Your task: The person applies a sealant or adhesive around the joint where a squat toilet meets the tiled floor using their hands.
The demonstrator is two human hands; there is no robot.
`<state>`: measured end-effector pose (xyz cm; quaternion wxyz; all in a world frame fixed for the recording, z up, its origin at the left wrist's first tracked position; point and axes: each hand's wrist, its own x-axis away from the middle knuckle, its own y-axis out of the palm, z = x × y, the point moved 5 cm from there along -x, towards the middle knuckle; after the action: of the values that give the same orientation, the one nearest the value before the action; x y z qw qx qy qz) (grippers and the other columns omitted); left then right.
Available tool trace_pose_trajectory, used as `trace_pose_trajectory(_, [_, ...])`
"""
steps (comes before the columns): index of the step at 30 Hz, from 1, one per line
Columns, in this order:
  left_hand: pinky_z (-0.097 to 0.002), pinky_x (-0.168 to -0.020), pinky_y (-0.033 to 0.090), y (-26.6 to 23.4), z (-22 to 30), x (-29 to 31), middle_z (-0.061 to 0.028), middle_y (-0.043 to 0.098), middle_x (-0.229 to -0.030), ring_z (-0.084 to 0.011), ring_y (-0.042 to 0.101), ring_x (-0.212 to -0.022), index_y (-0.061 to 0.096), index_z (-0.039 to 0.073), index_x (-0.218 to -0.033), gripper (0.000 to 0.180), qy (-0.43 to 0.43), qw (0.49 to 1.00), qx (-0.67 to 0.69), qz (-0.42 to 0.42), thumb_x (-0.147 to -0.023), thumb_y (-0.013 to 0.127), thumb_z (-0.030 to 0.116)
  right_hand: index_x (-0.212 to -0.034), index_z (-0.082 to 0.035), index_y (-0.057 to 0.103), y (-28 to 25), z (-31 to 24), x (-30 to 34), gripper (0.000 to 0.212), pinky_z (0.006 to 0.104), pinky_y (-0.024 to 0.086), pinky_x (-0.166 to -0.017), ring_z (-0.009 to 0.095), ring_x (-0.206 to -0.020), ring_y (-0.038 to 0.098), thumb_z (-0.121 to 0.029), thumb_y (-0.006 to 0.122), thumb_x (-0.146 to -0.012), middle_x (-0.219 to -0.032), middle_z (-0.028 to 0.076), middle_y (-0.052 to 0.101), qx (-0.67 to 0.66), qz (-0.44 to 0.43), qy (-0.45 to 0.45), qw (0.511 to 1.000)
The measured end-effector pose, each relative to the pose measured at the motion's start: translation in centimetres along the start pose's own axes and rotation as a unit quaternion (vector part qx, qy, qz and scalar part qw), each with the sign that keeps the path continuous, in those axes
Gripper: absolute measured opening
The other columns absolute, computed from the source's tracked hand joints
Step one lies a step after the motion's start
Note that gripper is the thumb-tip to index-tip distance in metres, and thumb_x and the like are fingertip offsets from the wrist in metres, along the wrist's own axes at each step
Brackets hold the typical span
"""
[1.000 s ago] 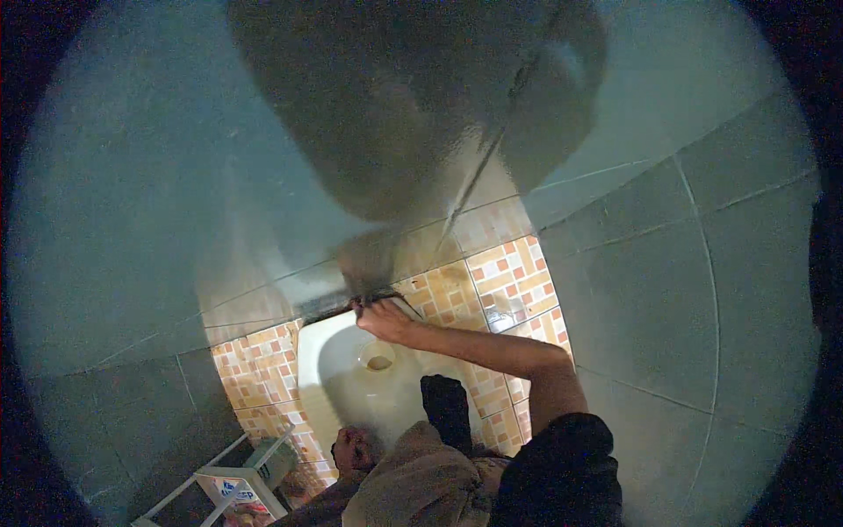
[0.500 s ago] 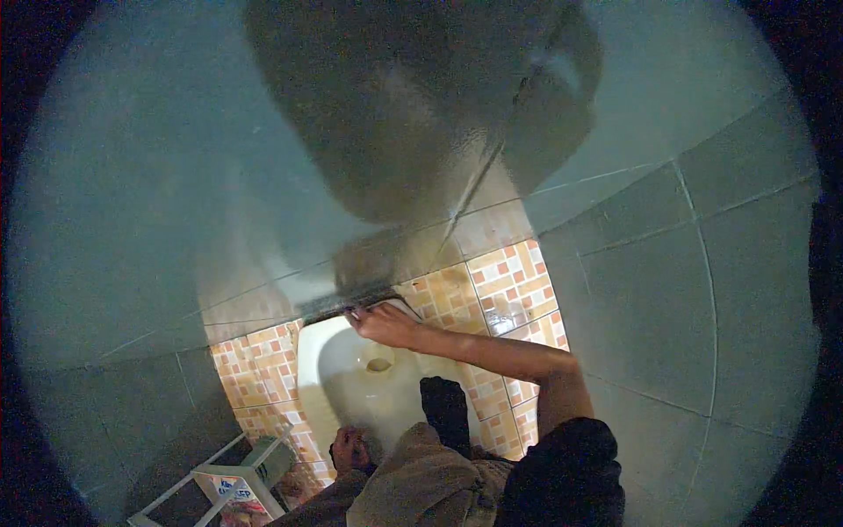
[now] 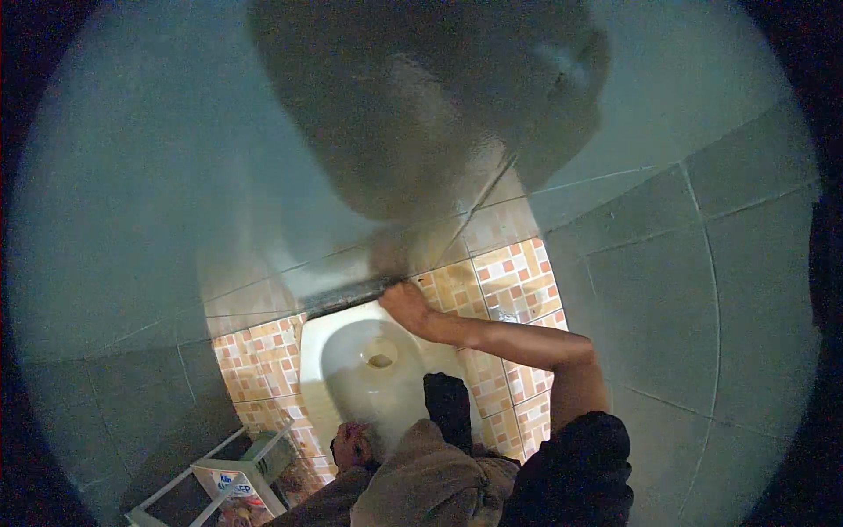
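A cream squat toilet (image 3: pixel 310 373) is set in the tiled floor before me, its drain hole towards the far end. My right hand (image 3: pixel 407 305) is closed at the toilet's far right corner, against the dark, grimy joint (image 3: pixel 356 299) where wall meets floor. Whatever its fingers may hold is hidden under the hand. Low on the left, in shadow, my left hand (image 3: pixel 353 443) has its fingers curled near the toilet's left rim. I cannot make out anything inside it. A dark-covered foot (image 3: pixel 449 408) rests at the toilet's right side.
Orange and white patterned tiles (image 3: pixel 255 364) flank the toilet. Grey-green tiled walls rise ahead (image 3: pixel 176 202) and on the right (image 3: pixel 650 307). A white rack (image 3: pixel 206 474) with packages stands at the lower left. My shadow covers much of the far wall.
My right hand has slid rightwards and slightly up along the wall joint, uncovering more of the toilet's back edge. The left hand stays nearly in place.
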<state>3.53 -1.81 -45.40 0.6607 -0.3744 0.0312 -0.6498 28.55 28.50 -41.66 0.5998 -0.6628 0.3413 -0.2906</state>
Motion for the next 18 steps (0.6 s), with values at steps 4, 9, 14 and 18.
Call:
trace_pose_trajectory(4, [-0.0348, -0.066, 0.053, 0.0, 2.9, 0.2, -0.0079, 0.06, -0.077, -0.0201, 0.062, -0.077, 0.066, 0.002, -0.098, 0.017, -0.244, 0.943, 0.224, -0.027, -0.086, 0.061, 0.012, -0.07, -0.005, 0.072, -2.0, 1.0, 0.5, 0.009, 0.0414, 0.058, -0.06, 0.026, -0.068, 0.071, -0.01, 0.066, -0.074, -0.069, 0.012, 0.069, -0.039, -0.053, 0.072, 0.995])
trace_pose_trajectory(9, [-0.0338, -0.064, 0.051, 1.1, -1.5, -0.2, -0.0074, 0.06, -0.074, -0.0174, 0.061, -0.07, 0.064, 0.002, -0.096, 0.015, 0.073, 0.996, -0.036, 0.047, -0.089, 0.062, 0.016, -0.1, 0.007, 0.07, -1.0, -3.8, -0.5, 0.03, 0.039, 0.056, -0.054, 0.026, -0.063, 0.07, -0.012, 0.063, -0.078, -0.077, 0.015, 0.07, -0.052, 0.112, -0.108, 0.986])
trace_pose_trajectory(14, [-0.0315, -0.062, 0.048, 1.7, -4.4, -0.6, -0.0072, 0.062, -0.074, -0.0161, 0.059, -0.066, 0.064, 0.005, -0.093, 0.013, -0.141, 0.977, 0.159, -0.009, -0.088, 0.061, 0.016, -0.11, 0.012, 0.064, 4.8, -5.5, -2.5, 0.043, 0.0376, 0.055, -0.051, 0.025, -0.066, 0.07, -0.014, 0.063, -0.076, -0.079, 0.017, 0.07, -0.062, 0.111, -0.149, 0.981])
trace_pose_trajectory(18, [-0.0326, -0.058, 0.047, 1.4, -5.5, -0.1, -0.0065, 0.062, -0.073, -0.0158, 0.058, -0.064, 0.064, 0.006, -0.092, 0.015, -0.106, 0.987, 0.118, 0.003, -0.088, 0.064, 0.02, -0.099, 0.009, 0.07, 3.8, -5.7, -2.2, 0.035, 0.0368, 0.054, -0.049, 0.025, -0.066, 0.07, -0.012, 0.065, -0.072, -0.079, 0.017, 0.07, -0.045, 0.152, -0.157, 0.975])
